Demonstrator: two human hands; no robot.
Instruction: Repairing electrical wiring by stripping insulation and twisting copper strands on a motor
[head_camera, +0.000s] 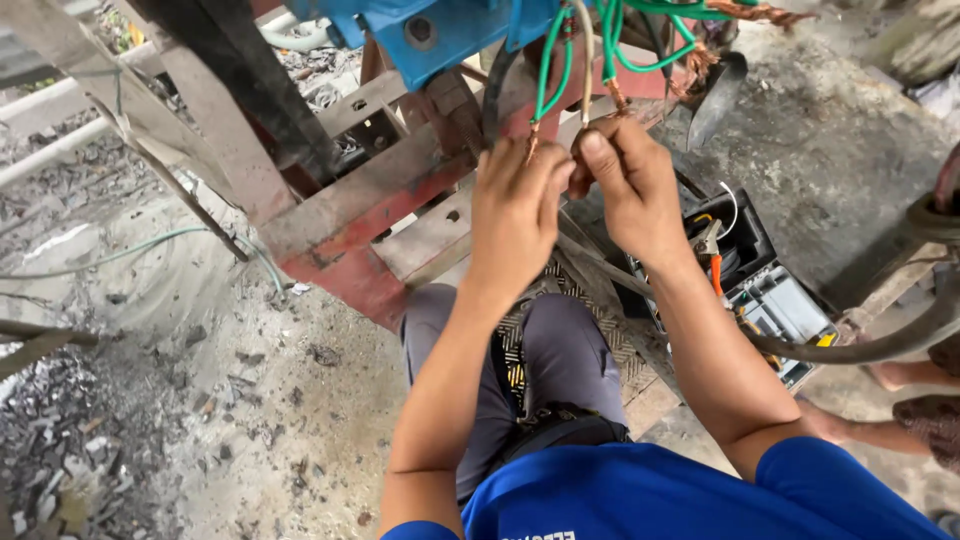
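- The bare copper end of a green wire (548, 75) is pinched in the left hand (515, 205), its grip clenched on it.
- A second stripped wire end (592, 120) is grasped by the right hand (625, 185), just beside.
- Above both grips, a blue motor housing (440, 35) is mounted.
- Below the right grip, an open toolbox (770, 300) is seen.
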